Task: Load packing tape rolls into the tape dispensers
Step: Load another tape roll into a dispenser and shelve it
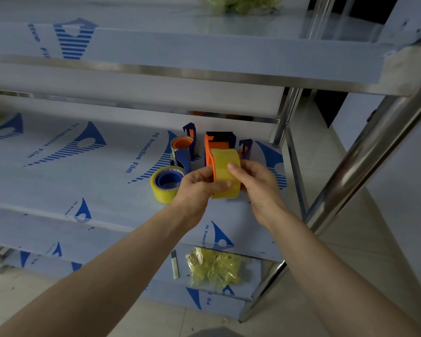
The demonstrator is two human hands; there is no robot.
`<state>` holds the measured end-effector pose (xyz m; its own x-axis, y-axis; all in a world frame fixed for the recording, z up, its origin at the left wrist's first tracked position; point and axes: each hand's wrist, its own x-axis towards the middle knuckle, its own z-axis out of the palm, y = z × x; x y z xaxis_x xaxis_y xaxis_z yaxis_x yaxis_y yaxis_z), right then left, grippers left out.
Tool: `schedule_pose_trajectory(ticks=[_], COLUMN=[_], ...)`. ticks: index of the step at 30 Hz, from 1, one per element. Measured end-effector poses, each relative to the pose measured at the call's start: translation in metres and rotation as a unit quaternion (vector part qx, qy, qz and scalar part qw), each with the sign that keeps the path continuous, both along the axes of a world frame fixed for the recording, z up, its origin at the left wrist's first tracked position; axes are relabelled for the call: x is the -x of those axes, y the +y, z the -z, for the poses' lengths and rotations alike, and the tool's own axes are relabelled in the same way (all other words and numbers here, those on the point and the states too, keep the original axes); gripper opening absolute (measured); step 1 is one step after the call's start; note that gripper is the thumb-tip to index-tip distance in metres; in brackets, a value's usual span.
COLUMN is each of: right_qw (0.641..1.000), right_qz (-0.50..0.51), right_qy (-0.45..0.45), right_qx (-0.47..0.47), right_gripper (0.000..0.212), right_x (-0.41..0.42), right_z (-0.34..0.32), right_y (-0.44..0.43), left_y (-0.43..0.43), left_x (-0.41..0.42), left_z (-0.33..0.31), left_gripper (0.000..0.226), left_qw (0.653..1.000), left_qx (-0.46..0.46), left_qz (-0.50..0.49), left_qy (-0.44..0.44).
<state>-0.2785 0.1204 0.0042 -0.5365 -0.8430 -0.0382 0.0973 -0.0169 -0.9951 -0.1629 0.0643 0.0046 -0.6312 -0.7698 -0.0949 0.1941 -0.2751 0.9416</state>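
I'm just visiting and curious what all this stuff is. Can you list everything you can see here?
held tape roll: one, yellow, in both hands, on an orange dispenser
loaded tape roll: one, yellow with a blue core, lying on the middle shelf
dispensers behind: several, blue and orange, exact number unclear, at the back of that shelf
crumpled wrapping: one heap, yellow, lower shelf
small knife-like tool: one, dark and pale, beside the wrapping
shelf rack: one, shiny metal, shelves under blue-printed white film
left hand: grips the roll's near left side
right hand: grips the roll's right side
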Motion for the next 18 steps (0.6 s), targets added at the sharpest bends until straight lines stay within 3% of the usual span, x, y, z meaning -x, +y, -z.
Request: schedule_pose_trajectory(ticks=[2, 13, 16, 18], right_qw=[1.000, 0.997, 0.990, 0.952], right_qz=[-0.015, -0.038, 0.005, 0.014], right_qy=[0.012, -0.028, 0.132, 0.296], right_qx=[0.018, 0.061, 0.058, 0.078], right_gripper=[0.013, 0.023, 0.042, 0.041], right_x=[-0.001, -0.002, 0.007, 0.013], right_z=[-0.001, 0.002, -0.005, -0.012], right_y=[0.002, 0.005, 0.007, 0.009], left_y=[-0.001, -0.004, -0.004, -0.004], left_x=[-0.001, -0.001, -0.003, -0.005], left_z=[-0.001, -0.005, -0.004, -0.003], left_gripper=[0.039, 0.023, 0.021, 0.020], left_qw=[1.000, 0.999, 0.999, 1.000], left_qx=[-0.004, -0.034, -0.024, -0.020], left_qz=[-0.002, -0.023, -0.024, -0.013], left_qy=[-0.001, 0.027, 0.013, 0.002])
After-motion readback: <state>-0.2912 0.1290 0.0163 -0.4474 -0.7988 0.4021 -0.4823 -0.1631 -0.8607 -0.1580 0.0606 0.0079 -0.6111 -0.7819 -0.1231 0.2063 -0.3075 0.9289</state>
